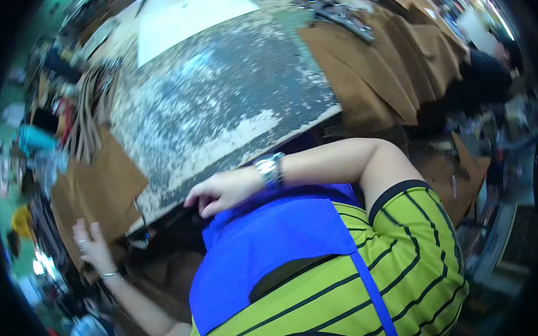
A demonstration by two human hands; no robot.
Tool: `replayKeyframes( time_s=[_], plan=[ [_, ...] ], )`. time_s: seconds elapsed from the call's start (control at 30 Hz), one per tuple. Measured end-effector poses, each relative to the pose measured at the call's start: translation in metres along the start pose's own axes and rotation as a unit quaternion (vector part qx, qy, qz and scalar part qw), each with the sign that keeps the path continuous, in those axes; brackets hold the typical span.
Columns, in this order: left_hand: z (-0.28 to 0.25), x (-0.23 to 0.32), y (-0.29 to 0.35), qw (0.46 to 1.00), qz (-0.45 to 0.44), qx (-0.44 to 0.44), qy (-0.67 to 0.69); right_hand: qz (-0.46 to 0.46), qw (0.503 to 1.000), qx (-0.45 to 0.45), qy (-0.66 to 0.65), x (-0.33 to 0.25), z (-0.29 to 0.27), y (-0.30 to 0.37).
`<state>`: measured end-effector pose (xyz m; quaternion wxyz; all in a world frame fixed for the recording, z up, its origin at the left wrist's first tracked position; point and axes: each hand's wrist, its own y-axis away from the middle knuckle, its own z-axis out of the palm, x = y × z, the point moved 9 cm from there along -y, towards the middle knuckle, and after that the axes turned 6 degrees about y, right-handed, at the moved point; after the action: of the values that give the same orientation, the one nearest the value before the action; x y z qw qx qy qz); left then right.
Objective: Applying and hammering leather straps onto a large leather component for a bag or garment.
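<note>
My left hand [93,248] is at the lower left, its fingers stretched out and apart over the edge of a brown leather-like sheet [99,189]. Whether the fingertips press on the sheet, I cannot tell. My right hand [229,192] hangs in front of my body, close to the near edge of the worn worktable [194,106]. Its fingers are loosely bent, with a gap at the thumb, and nothing shows between them. A metal watch [270,170] circles the right wrist.
A white sheet [185,20] lies at the table's far side. Large brown sheets [373,65] drape over the right corner, with metal pieces [345,22] on top. Several tan straps [87,114] hang at the left edge. A blue apron [273,227] covers my front beside the table edge.
</note>
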<state>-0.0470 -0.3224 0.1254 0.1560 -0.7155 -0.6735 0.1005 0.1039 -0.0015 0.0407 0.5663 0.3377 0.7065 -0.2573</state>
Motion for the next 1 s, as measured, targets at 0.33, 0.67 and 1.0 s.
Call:
replayKeyframes(
  time_s=[0.33,0.67,1.0],
  plan=[
    [0.083,0.354,0.111,0.864,0.341,-0.206,0.308,0.367,0.51,0.547,0.553,0.021,-0.214,0.362],
    [0.079,0.36,0.112,0.866,0.355,-0.194,0.292,0.429,0.524,0.568,0.468,0.032,-0.246,0.401],
    [0.083,0.357,0.112,0.865,0.354,-0.194,0.297,0.087,0.429,0.787,0.435,-0.113,-0.356,0.471]
  ],
)
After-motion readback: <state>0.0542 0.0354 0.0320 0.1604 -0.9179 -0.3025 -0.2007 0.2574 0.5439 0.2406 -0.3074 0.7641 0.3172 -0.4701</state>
